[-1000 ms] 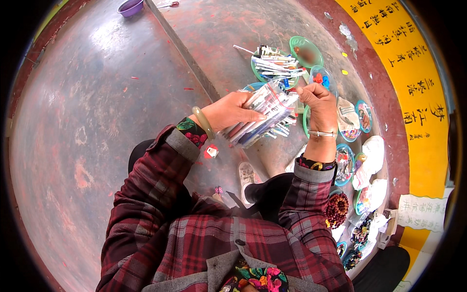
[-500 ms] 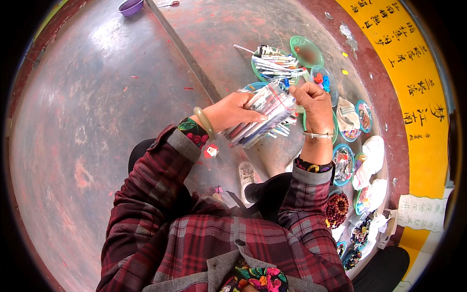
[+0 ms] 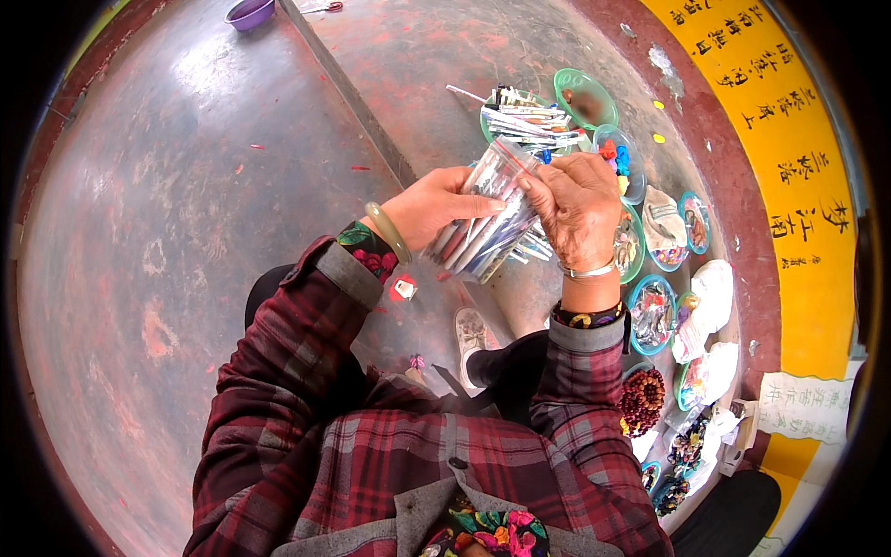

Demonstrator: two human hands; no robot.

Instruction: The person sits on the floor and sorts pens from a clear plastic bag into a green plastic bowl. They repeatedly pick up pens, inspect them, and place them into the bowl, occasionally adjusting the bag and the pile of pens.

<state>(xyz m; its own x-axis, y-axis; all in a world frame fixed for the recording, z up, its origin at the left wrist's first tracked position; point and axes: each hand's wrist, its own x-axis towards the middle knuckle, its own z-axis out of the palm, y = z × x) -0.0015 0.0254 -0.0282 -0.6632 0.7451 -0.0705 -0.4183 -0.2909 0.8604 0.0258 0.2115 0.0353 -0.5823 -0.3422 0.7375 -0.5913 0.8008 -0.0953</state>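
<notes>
Between my hands is a clear zip bag (image 3: 486,215) packed with pens, its red-striped opening tilted up and away from me. My left hand (image 3: 449,206) is closed on the bag's left side, thumb lying across the front. Thumb and bent fingers of my right hand (image 3: 580,209) meet the bag's upper right edge, closed on the plastic there. Just beyond the bag, a green basket (image 3: 484,128) is heaped with white pens and markers (image 3: 529,121). More pens (image 3: 531,247) show behind the bag, partly hidden.
Right of my hands stand a green bowl (image 3: 608,97), a clear tub of colourful pieces (image 3: 635,186), and blue baskets (image 3: 631,320) of small items. Beaded strings (image 3: 642,401) lie nearer me. A purple basin (image 3: 249,13) sits far left on the floor. My shoe (image 3: 471,332) is below the bag.
My right hand has come left and down, from above the bag's right corner onto its edge. The bag has turned more upright; my left hand keeps its hold.
</notes>
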